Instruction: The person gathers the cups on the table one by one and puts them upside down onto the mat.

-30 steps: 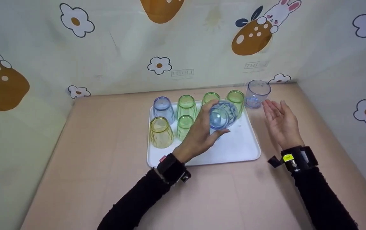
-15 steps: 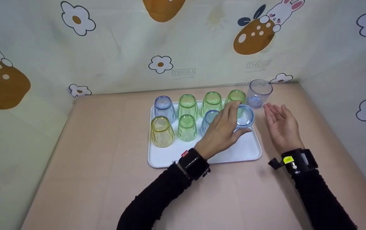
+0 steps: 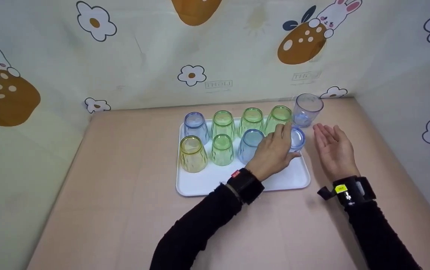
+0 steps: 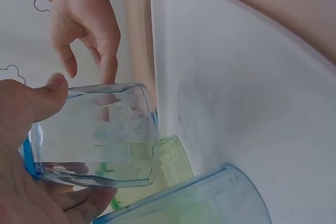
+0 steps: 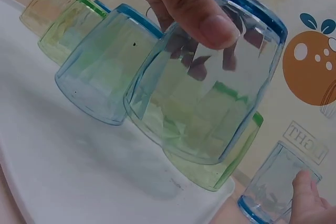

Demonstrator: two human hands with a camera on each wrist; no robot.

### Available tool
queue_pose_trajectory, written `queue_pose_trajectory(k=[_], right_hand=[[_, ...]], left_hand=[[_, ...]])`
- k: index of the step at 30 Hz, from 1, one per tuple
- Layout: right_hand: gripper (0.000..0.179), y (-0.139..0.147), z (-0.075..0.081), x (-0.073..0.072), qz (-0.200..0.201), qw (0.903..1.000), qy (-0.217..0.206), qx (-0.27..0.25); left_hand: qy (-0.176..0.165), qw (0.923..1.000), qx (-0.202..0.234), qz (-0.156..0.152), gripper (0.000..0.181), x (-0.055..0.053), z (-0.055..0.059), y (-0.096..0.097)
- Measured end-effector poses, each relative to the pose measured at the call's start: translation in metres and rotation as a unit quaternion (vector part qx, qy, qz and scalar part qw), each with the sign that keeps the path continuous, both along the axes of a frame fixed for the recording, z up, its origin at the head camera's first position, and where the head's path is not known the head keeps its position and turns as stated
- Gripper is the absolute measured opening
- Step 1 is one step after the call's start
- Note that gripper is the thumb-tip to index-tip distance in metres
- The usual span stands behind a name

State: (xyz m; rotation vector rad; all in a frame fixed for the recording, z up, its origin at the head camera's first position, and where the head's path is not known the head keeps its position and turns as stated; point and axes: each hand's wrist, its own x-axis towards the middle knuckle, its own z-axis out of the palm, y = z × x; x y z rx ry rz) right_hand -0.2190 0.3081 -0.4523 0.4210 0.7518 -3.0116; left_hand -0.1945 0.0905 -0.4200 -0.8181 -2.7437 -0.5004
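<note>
My left hand point(image 3: 273, 152) grips an upside-down blue-tinted drinking glass point(image 3: 298, 139) by its sides, thumb on the near side. Its thick blue base faces up in the right wrist view, and its rim hangs low over the right part of the white tray point(image 3: 200, 187); whether the rim touches the tray, I cannot tell. Palm up, my right hand point(image 3: 336, 155) lies beside the tray's right edge with its fingers extended and nothing in it. Just beyond those fingertips a pale blue glass point(image 3: 308, 110) stands upright on the table, off the tray.
Inverted glasses stand on the tray: a blue one point(image 3: 195, 125) and several green ones, such as the front green glass point(image 3: 222, 150), a yellow glass point(image 3: 193, 153), and another blue glass point(image 3: 250, 146) left of my left hand. A patterned cloth wall point(image 3: 143, 67) closes off the back.
My left hand has carried the blue glass rightward and down toward the tray's right side, turning its base upward. The blue glass behind the hand has come into view. My right hand stays nearly still.
</note>
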Motion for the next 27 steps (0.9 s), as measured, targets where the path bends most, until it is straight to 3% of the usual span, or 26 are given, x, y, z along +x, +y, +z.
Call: queue_pose_trajectory(k=[11, 22, 27], right_hand=[[0.076, -0.002, -0.005, 0.000, 0.010, 0.9999, 0.003, -0.003], [0.078, 0.000, -0.008, 0.000, 0.012, 0.9998, -0.001, -0.014], [0.078, 0.001, -0.010, 0.000, 0.017, 0.9998, 0.002, -0.012]], left_hand=[[-0.001, 0.9963, -0.064, 0.057, 0.081, 0.000, -0.013, 0.016], [-0.003, 0.9952, -0.063, 0.074, 0.083, 0.003, -0.024, 0.023], [0.015, 0.9933, -0.074, 0.087, 0.079, 0.004, -0.028, 0.024]])
